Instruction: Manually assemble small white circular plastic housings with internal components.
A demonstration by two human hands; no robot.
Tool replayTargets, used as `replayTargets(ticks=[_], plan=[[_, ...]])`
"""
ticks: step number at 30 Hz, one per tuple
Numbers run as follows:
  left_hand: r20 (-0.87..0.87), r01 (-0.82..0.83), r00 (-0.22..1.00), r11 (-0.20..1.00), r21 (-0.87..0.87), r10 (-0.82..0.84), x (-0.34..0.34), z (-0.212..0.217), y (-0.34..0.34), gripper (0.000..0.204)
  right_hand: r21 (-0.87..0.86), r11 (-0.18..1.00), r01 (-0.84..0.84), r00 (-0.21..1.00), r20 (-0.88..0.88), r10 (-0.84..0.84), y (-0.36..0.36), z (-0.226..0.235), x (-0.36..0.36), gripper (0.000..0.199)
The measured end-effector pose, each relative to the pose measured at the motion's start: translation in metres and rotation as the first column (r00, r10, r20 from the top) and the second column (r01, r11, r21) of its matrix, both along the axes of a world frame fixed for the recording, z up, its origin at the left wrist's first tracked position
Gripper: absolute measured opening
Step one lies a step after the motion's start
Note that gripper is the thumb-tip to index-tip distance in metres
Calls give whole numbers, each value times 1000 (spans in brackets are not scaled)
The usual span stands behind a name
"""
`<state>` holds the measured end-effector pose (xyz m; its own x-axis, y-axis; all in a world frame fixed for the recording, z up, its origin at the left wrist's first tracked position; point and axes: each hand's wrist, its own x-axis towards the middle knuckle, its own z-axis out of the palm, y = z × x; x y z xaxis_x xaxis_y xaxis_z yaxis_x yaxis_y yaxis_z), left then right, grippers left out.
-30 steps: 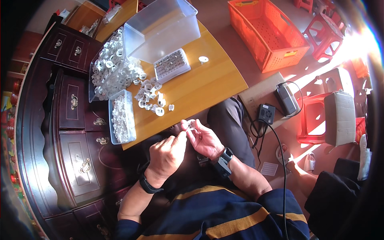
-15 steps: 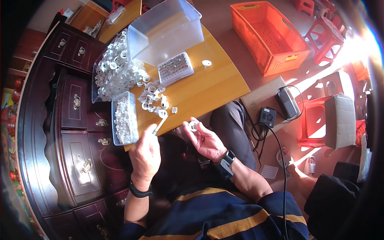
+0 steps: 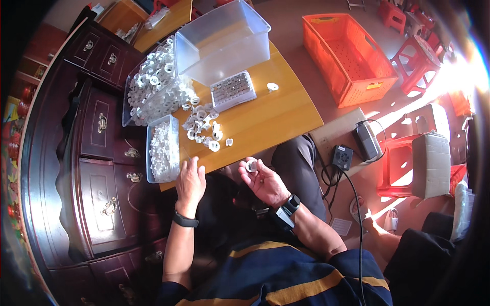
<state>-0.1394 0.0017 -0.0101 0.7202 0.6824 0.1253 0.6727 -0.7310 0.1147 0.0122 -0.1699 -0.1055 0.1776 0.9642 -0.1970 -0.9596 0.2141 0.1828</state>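
Note:
My right hand [image 3: 268, 187] is palm up, with a small round white plastic piece [image 3: 251, 166] pinched between thumb and fingers. Something tiny and pale seems to rest on its palm. At the table's near edge, my left hand [image 3: 191, 183] is back up with fingers stretched forward and partly apart; nothing shows in it. Beyond it lies a loose pile of white ring-shaped plastic pieces [image 3: 200, 121]. A clear tub [image 3: 178, 148] of small white parts stands left of the pile. Behind it, a white tray [image 3: 234, 103] holds rows of small round metallic parts.
A large clear bin [image 3: 229, 48] stands on the wooden table [image 3: 286, 112], beside a heap of white rings [image 3: 153, 86]. One round white piece [image 3: 273, 86] lies apart. Dark drawers [image 3: 104, 204] flank the left; an orange crate [image 3: 352, 66] and a black cable [image 3: 361, 229] are right.
The pale stick that my left hand held is out of sight, and that hand's fingers have loosened and lowered. My right hand still holds the white piece. The view has shifted slightly.

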Motion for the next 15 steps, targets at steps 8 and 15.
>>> replayTargets(ticks=[8,15], plan=[[240,118,965,992,-53,-102,21,36,-38,26,-91,996,2,998,58,3,-1,-2,2,32],[334,374,895,905,-205,-294,43,-14,-112,10,-61,996,-64,991,116,70,-1,0,-4,31]])
